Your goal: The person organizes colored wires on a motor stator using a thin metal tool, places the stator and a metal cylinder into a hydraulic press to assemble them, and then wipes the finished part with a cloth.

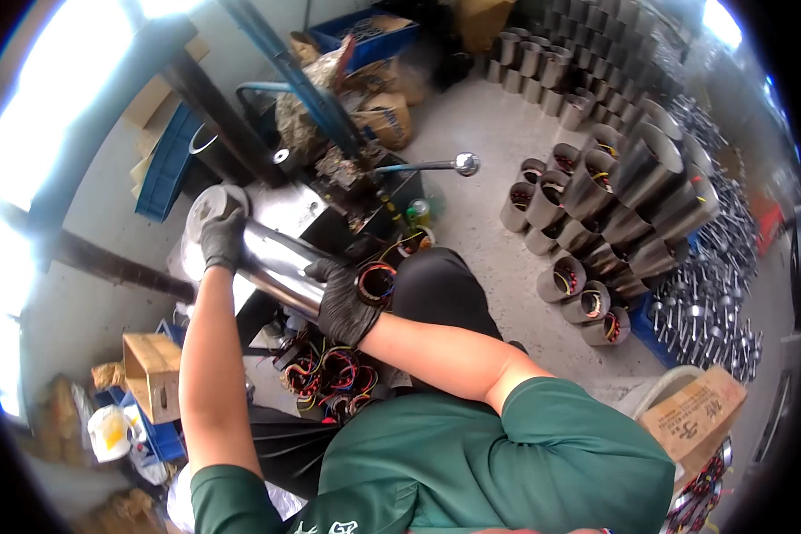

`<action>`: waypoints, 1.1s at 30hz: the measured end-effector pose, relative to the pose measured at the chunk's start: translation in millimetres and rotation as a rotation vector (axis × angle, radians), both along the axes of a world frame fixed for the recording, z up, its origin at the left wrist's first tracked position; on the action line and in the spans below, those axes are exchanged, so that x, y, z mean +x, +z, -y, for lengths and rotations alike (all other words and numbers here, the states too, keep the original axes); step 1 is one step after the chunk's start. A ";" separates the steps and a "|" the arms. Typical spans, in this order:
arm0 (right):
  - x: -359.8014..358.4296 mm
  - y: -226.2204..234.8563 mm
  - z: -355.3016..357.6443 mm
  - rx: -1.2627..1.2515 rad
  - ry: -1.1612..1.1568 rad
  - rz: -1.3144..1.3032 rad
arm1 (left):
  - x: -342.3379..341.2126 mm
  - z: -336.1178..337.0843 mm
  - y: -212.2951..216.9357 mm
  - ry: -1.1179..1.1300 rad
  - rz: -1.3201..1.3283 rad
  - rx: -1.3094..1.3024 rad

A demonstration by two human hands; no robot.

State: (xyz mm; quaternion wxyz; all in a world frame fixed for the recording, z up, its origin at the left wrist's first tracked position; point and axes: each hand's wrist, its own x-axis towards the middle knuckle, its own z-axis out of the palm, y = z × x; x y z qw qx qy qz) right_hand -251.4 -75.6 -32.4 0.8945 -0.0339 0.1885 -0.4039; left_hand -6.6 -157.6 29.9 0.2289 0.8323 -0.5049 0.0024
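A shiny steel tube lies slanted in front of me, over the metal bench. My left hand, in a dark glove, is closed on its far left end, beside a round grey metal disc. At the near end, my right hand, also gloved, has its fingers wrapped over the tube; part of the grip is hidden. Just right of that hand is a ring-shaped wound motor stator with coloured wires. More wired stators sit below the tube, near my legs.
A lever with a ball end juts out from the blue-armed press. On the floor to the right stand several steel cylinders, some with wires inside, beside a heap of metal shafts. A wooden box is at left, a cardboard box at right.
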 end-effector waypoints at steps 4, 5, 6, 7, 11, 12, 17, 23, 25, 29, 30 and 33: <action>-0.8 15.8 -6.7 0.029 0.037 0.127 | 17.9 4.5 -5.7 -0.135 0.115 -0.003; -0.6 16.4 -8.6 0.002 0.018 0.116 | 17.7 5.9 -4.5 -0.115 0.166 0.047; -3.5 17.3 -9.5 -0.004 0.056 0.144 | 15.5 8.9 -3.6 -0.100 0.216 0.096; -5.8 16.5 -10.7 -0.008 0.096 0.171 | 17.2 7.4 -6.1 -0.095 0.359 0.097; -0.4 -4.0 -8.5 0.142 -0.028 -0.051 | -21.9 7.1 6.6 0.185 -0.090 -0.025; -3.0 14.3 -14.8 0.149 -0.024 -0.122 | -21.9 -0.3 12.3 0.220 -0.078 -0.034; -11.7 20.6 -7.5 0.177 -0.060 -0.335 | -33.7 -5.3 20.7 0.267 -0.061 0.014; -22.5 21.7 -15.3 0.068 0.067 -0.181 | -19.0 -2.6 17.0 0.258 -0.071 0.012; -25.8 28.4 -18.5 0.017 0.077 -0.215 | -21.5 -4.5 15.6 0.248 -0.098 0.010; -41.2 45.6 -26.5 0.110 0.077 -0.126 | -32.8 -6.0 15.5 0.247 -0.177 -0.069; -43.9 56.5 -33.4 0.102 0.077 -0.145 | -24.3 -7.8 16.9 0.228 -0.110 -0.057; -61.8 62.8 -43.3 0.116 0.056 -0.247 | -22.6 -6.5 10.3 0.072 0.145 0.019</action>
